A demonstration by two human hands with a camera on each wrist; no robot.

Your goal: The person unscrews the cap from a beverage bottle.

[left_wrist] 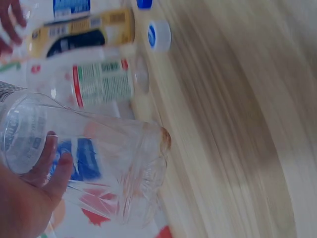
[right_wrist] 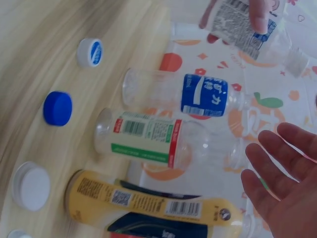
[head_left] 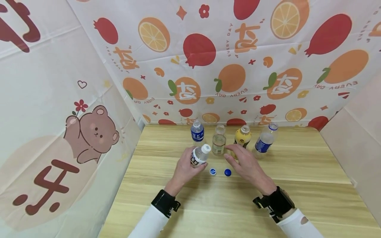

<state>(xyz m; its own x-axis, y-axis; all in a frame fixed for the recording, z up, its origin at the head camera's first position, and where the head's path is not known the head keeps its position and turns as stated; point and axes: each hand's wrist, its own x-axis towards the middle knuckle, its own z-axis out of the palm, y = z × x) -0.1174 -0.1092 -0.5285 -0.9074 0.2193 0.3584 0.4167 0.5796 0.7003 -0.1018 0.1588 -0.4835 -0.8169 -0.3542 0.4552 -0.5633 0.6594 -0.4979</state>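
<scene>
My left hand [head_left: 184, 169] grips a clear plastic bottle [head_left: 196, 159] with a white cap and a black-and-white label, held tilted. In the left wrist view its see-through lower part [left_wrist: 133, 163] shows, with a brownish spot at the base. My right hand [head_left: 249, 167] holds nothing; its fingers are spread beside a yellow bottle [right_wrist: 148, 208] and a clear bottle with a green-and-red label [right_wrist: 141, 139]. Between the hands lie a white-and-blue cap [head_left: 212, 172] and a blue cap [head_left: 227, 172].
A blue-labelled bottle [head_left: 197, 133] stands behind the held one, another blue-labelled bottle [head_left: 263, 144] at the row's right end. In the right wrist view a larger white cap [right_wrist: 31, 186] lies on the wooden table [head_left: 300, 205]. A fruit-print cloth [head_left: 166, 72] hangs behind.
</scene>
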